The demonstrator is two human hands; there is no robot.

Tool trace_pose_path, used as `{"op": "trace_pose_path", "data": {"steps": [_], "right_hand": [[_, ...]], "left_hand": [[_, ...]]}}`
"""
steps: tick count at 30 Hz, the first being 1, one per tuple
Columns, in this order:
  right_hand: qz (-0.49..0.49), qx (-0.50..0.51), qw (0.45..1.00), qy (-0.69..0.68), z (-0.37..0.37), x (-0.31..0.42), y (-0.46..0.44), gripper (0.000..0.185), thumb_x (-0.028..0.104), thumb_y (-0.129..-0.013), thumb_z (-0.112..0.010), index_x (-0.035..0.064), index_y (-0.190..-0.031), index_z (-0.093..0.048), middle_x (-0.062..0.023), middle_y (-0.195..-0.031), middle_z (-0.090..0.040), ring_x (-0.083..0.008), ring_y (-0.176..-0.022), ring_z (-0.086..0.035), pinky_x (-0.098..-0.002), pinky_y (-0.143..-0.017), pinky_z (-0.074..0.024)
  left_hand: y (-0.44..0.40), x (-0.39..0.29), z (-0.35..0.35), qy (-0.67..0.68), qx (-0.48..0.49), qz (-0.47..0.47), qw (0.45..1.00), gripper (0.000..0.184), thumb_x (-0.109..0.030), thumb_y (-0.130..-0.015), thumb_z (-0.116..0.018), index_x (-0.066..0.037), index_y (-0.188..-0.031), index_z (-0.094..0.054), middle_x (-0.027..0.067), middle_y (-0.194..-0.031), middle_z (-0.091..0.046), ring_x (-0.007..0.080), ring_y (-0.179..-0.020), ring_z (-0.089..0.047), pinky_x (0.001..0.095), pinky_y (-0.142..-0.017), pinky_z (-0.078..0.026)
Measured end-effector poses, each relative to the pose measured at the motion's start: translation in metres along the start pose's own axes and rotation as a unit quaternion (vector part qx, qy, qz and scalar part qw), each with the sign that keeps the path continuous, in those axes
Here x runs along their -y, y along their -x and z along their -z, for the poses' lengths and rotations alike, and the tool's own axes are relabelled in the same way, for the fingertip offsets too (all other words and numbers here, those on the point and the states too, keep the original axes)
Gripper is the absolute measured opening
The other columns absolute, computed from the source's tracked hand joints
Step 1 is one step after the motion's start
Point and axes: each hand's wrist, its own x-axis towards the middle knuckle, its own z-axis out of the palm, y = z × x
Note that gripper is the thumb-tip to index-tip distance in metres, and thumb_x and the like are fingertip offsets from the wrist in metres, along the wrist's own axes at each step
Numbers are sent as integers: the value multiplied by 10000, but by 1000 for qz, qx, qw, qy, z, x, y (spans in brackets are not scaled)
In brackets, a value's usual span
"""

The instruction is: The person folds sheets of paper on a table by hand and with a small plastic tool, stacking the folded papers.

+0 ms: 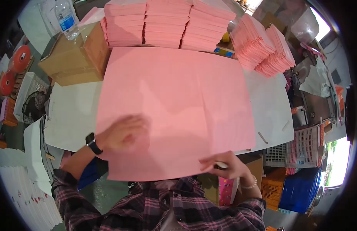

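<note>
A large pink paper sheet [174,96] covers the middle of the table, and its near edge hangs over the front toward my body. A fold line or an overlapping sheet edge runs down its right part. My left hand [126,133], with a dark watch on the wrist, is over the left part of the sheet; motion smears its fingers. At the near right edge, my right hand [226,163] is closed with its fingertips pinching the pink paper. A small pale object [221,165] is tucked in that hand; its kind is unclear.
Tall stacks of pink paper [167,25] stand along the back, with more stacks [259,44] at the right. A cardboard box [76,57] with a water bottle [66,21] on it is at back left. Crates [301,148] stand beyond the white table's [72,115] right side.
</note>
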Motion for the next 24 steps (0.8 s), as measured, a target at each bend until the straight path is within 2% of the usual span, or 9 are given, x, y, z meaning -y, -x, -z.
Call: {"op": "trace_pose_path", "data": {"steps": [2, 4, 6, 10, 13, 16, 18, 20, 24], "right_hand": [[-49, 35, 993, -104, 17, 8, 10, 201, -6, -826, -666, 70, -1011, -647, -86, -1076, -669, -178, -951, -663, -274, -718, -530], [-54, -126, 936, -324, 28, 9, 13, 172, -21, -846, -669, 39, -994, -606, -27, -853, -626, -129, -828, -617, -265, -688, -503], [-135, -251, 926, -248, 59, 12, -15, 200, 24, -825, -708, 58, -972, -576, 33, -774, -526, -87, -758, -537, -253, -628, -466], [-207, -296, 869, -337, 124, -25, -110, 304, 249, -822, -741, 118, -1055, -597, 53, -776, -541, -45, -652, -485, -219, -555, -391], [-264, -302, 853, -334, 135, -82, -156, 365, 341, -850, -711, 118, -1108, -582, 40, -837, -585, -51, -684, -511, -201, -552, -390], [-341, -264, 810, -397, 118, -112, -151, 434, 407, -879, -652, 113, -1188, -572, 6, -942, -628, -55, -704, -519, -204, -562, -389], [-183, -171, 857, -450, 84, -126, -108, 584, 531, -899, -562, 75, -1263, -543, -26, -1024, -646, -56, -752, -547, -194, -537, -359], [-191, -92, 827, -521, 67, -138, -85, 599, 453, -902, -611, 22, -1306, -512, -77, -1076, -647, -70, -837, -582, -200, -542, -396], [-350, -190, 846, -355, 33, -124, -78, 443, 288, -815, -758, -39, -1083, -628, -64, -891, -670, -110, -683, -609, -223, -535, -415]], "left_hand": [[1, -18, -7, 65, 63, 39, 995, 414, -204, -910, -578, -64, -1300, -569, 167, -1427, -465, 328, -1365, -376, 456, -1153, -257], [-1, -12, -3, 177, 62, 56, 981, 422, -236, -942, -535, -53, -1322, -544, 149, -1438, -457, 315, -1367, -378, 452, -1149, -266], [2, 2, -2, 398, 59, 93, 911, 453, -300, -1007, -449, -30, -1367, -493, 115, -1460, -442, 289, -1370, -382, 444, -1141, -285], [51, 61, -8, 364, -59, 216, 904, 629, -489, -1026, -319, -21, -1440, -392, 130, -1486, -405, 254, -1395, -331, 432, -1169, -220], [18, 57, 11, 829, -174, 148, 510, 569, -376, -1040, -347, 14, -1453, -330, 127, -1505, -369, 243, -1345, -409, 395, -1108, -336], [13, 51, 3, 732, -219, 236, 600, 577, -322, -1008, -477, -10, -1464, -310, 125, -1449, -439, 240, -1306, -450, 389, -1063, -394], [13, 52, 1, 676, -246, 274, 638, 600, -294, -992, -541, -22, -1469, -300, 123, -1421, -473, 238, -1286, -471, 387, -1041, -423], [12, 52, 2, 587, -194, 373, 692, 554, -226, -947, -619, -12, -1403, -389, 111, -1318, -549, 200, -1171, -548, 340, -951, -478], [0, 44, 3, 488, -196, 475, 706, 419, -207, -916, -672, -3, -1253, -529, 77, -1145, -632, 139, -1017, -605, 288, -847, -512]]}}
